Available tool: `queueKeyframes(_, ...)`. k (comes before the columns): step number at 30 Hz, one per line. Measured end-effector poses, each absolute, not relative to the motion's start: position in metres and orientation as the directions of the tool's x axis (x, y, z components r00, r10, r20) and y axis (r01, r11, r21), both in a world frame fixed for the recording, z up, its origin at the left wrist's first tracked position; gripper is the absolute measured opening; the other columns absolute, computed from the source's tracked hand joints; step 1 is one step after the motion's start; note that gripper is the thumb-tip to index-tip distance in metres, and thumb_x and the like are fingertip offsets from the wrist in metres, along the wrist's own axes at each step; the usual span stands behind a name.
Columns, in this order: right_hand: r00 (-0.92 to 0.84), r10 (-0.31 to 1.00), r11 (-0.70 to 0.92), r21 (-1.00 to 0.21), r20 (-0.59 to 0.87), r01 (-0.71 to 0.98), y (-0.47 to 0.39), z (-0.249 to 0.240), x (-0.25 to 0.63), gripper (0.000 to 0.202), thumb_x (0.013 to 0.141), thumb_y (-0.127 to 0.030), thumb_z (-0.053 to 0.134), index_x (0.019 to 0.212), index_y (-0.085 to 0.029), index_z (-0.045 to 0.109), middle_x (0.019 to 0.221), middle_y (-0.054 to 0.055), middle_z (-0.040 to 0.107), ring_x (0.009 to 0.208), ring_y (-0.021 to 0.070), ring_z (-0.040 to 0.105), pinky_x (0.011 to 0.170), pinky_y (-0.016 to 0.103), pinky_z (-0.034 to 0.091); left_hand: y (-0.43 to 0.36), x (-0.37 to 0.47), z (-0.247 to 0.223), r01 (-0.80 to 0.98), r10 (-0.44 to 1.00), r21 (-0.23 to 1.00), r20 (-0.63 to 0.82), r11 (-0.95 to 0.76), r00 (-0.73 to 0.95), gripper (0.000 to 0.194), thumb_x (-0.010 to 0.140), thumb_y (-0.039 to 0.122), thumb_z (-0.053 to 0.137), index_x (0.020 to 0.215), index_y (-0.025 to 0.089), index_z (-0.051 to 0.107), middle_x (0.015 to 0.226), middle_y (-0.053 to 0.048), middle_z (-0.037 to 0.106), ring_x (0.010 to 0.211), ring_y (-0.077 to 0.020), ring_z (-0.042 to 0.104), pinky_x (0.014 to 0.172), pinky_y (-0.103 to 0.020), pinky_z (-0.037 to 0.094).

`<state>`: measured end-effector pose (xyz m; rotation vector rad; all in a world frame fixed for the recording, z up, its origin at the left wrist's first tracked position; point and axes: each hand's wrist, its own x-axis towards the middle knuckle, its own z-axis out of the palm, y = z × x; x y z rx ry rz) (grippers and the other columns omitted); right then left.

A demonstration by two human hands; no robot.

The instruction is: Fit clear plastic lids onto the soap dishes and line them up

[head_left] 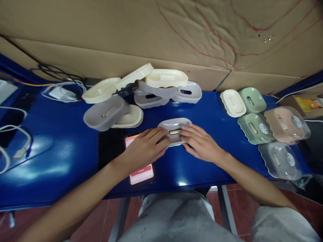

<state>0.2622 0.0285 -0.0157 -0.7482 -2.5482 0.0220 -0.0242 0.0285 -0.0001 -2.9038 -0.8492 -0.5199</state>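
A grey oval plastic dish [174, 124] with a long slot in its middle sits on the blue table in front of me. Something cream-coloured shows through the slot. My left hand [148, 146] grips the dish's left end, its fingers curled over the rim. At the right end, my right hand [200, 143] has its fingers bent onto the rim and inner face, close to the slot. Both thumbs are mostly hidden. Under my left wrist lies a phone [141, 178] with a lit screen, beside a flat black object [109, 144].
Cream trays [166, 78] and grey dishes [106, 112] are piled along the back. To the right stand green dishes [253, 99], a cream one [233, 103] and clear-covered ones [281, 161]. Cables [63, 90] lie at the left. A cardboard wall [113, 30] closes off the back.
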Motion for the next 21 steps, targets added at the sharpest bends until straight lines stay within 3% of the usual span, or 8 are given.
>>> queueKeyframes(5, -0.754, 0.497, 0.867, -0.225, 0.429, 0.444, 0.0279, -0.0151, 0.2607, 0.022, 0.106, -0.016, 0.060, 0.127, -0.018, 0.067, 0.136, 0.013, 0.077, 0.139, 0.0234, 0.069, 0.123, 0.048, 0.057, 0.0272, -0.0237, -0.0021, 0.537, 0.523, 0.048, 0.315, -0.842, 0.792, 0.011, 0.102, 0.014, 0.060, 0.110, 0.014, 0.067, 0.127, -0.017, 0.071, 0.122, -0.0311, 0.071, 0.103, -0.045, 0.064)
queueKeyframes(15, -0.792, 0.439, 0.897, -0.160, 0.424, 0.412, 0.0259, -0.0189, 0.2586, 0.022, 0.103, -0.017, 0.062, 0.122, -0.016, 0.073, 0.127, 0.013, 0.081, 0.128, 0.0257, 0.073, 0.112, 0.046, 0.062, 0.0252, -0.0233, -0.0059, 0.525, 0.520, 0.073, 0.302, -0.848, 0.799, 0.003, 0.101, 0.014, 0.062, 0.103, 0.016, 0.065, 0.128, -0.018, 0.070, 0.124, -0.0328, 0.071, 0.101, -0.045, 0.065)
queueKeyframes(21, -0.767, 0.509, 0.861, -0.237, 0.390, 0.451, 0.0274, -0.0204, 0.2598, 0.020, 0.105, -0.019, 0.061, 0.123, -0.018, 0.071, 0.134, 0.013, 0.078, 0.130, 0.0268, 0.072, 0.111, 0.048, 0.061, 0.0279, -0.0275, -0.0068, 0.496, 0.524, 0.169, 0.303, -0.852, 0.796, 0.013, 0.106, 0.025, 0.066, 0.115, 0.016, 0.065, 0.134, -0.017, 0.070, 0.128, -0.0324, 0.070, 0.107, -0.047, 0.062)
